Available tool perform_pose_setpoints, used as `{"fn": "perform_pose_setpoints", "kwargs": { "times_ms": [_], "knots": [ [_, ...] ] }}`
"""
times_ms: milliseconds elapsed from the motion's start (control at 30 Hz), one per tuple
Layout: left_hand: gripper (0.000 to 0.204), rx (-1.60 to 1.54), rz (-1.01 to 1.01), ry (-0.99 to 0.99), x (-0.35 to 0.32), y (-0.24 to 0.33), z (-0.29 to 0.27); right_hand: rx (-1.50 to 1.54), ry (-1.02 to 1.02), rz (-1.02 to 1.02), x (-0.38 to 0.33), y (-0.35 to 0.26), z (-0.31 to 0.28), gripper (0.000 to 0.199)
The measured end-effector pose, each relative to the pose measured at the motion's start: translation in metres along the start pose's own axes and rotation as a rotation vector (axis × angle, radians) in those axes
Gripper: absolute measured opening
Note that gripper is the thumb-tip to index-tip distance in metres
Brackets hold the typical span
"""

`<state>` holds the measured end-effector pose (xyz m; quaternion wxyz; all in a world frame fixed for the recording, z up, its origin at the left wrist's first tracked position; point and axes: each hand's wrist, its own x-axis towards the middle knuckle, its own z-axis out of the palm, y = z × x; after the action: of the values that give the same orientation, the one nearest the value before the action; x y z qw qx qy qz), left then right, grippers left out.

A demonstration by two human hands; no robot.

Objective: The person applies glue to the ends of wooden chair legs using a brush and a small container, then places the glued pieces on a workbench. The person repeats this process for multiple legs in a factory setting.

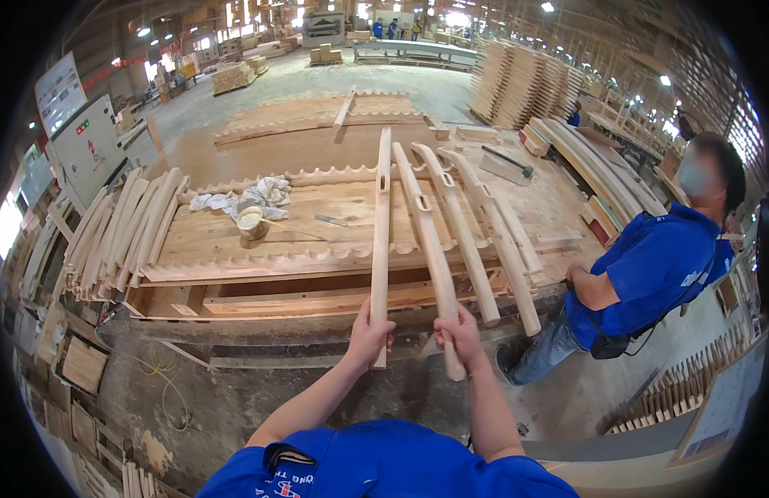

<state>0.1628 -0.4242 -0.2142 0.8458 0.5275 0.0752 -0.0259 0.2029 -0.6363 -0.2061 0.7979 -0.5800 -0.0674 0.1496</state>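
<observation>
Both hands close around the near ends of long curved wooden pieces at a furniture workshop: the left hand (369,334) wraps fully around the straighter wooden piece (381,224), while the right hand (460,334) is clamped on the near end of a second curved piece (428,241) just beside it. Each piece runs away from the person, its far end lying on the worktop (235,241), its near end overhanging the edge. Two more curved pieces (484,241) lie to the right, fanned out alongside.

Pale, bare and slotted near the far end, the pieces look stiff and fairly light for their length, though long enough to swing if gripped only at one tip. Taking hold nearer the middle would likely steady them; the sanded surface looks smooth rather than slippery.

On the worktop's left side sit a crumpled white rag (260,195) and a small round tub (252,222). A stack of similar curved parts (123,232) leans at far left. To the right, a co-worker in a blue shirt (650,266) leans toward the worktop.
</observation>
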Motion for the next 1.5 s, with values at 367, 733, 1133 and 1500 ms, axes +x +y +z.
{"fn": "perform_pose_setpoints", "kwargs": {
  "times_ms": [367,733,1133,1500],
  "knots": [
    [0.048,0.050,-0.042,0.086,0.024,0.006,0.027,0.061,-0.047,0.054,0.031,0.036,-0.016,0.028],
    [0.053,0.062,-0.110,0.114,0.023,-0.011,0.037,0.100,-0.077,0.114,0.033,0.035,-0.015,0.023],
    [0.059,0.131,-0.123,0.134,0.013,-0.008,0.041,0.208,-0.127,0.166,0.029,0.036,-0.016,0.017],
    [0.073,0.692,0.294,0.290,0.019,-0.016,0.009,0.041,-0.142,0.070,0.028,0.016,0.000,0.027]
  ]
}}
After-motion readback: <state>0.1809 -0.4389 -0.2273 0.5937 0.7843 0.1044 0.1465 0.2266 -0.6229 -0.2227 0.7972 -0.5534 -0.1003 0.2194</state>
